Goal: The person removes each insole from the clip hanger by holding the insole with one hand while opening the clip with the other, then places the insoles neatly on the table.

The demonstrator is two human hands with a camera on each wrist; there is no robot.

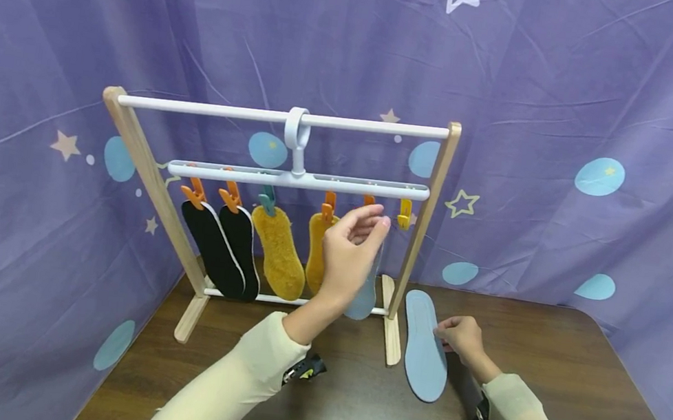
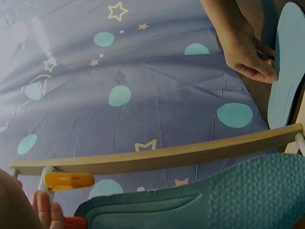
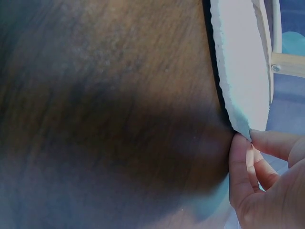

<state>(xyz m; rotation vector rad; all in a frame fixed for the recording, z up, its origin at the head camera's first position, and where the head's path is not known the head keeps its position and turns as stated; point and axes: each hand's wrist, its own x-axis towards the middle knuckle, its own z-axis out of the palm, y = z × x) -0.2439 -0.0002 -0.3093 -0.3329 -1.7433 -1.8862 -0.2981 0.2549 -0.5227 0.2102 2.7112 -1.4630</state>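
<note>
My right hand (image 1: 464, 339) pinches the edge of a light blue insole (image 1: 423, 351) at the right of the rack. In the right wrist view, thumb and fingers grip the rim of this insole (image 3: 243, 71). My left hand (image 1: 349, 253) is raised before the hanger's right part, fingers loosely bent and nothing visible between them. Close to its fingers are an orange clip (image 2: 76, 223) and a yellow clip (image 1: 404, 214), which hangs with no insole. Partly behind the left hand hangs another blue insole (image 1: 366, 300), its textured face showing in the left wrist view.
A wooden rack (image 1: 429, 214) with a white top bar carries a white hanger (image 1: 222, 173). Two black insoles (image 1: 213, 251) and two yellow fuzzy insoles (image 1: 278, 252) hang from its clips. The rack's foot (image 1: 392, 327) stands on the brown table (image 1: 542, 372), before a purple curtain.
</note>
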